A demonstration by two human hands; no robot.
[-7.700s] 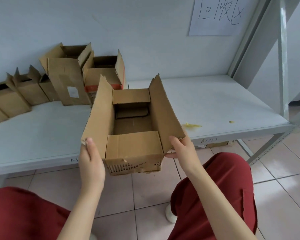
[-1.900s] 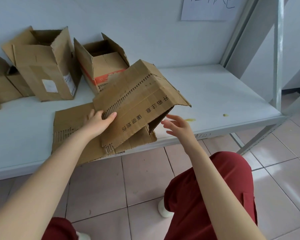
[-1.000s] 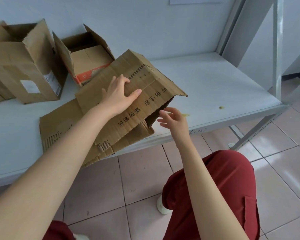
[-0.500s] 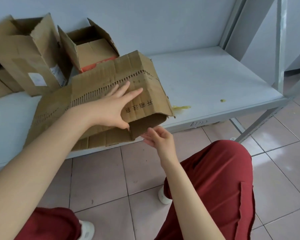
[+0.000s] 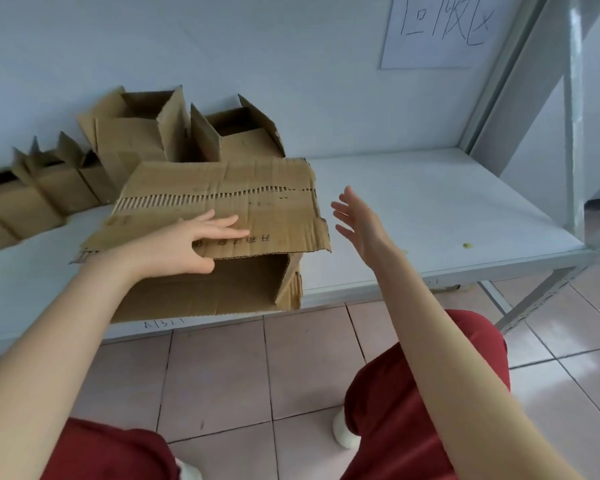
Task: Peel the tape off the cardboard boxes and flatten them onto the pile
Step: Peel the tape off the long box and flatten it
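My left hand point(image 5: 201, 244) presses flat-fingered on the half-collapsed box point(image 5: 229, 199), which lies at the front edge of the bench point(image 5: 413, 202). My right hand point(image 5: 357, 223) hangs open and empty beside it. I'd say I'm flattening; next, the gaping right end needs pushing down.

Bright, even daylight, probably from the right; floor tiles point(image 5: 568, 375) show glare, left edge motion-blurred, wide-angle bowing.

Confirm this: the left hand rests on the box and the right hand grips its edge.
Wrong about the right hand: it is open, held clear of the box and gripping nothing. The left hand does rest on the box. The head view shows it.
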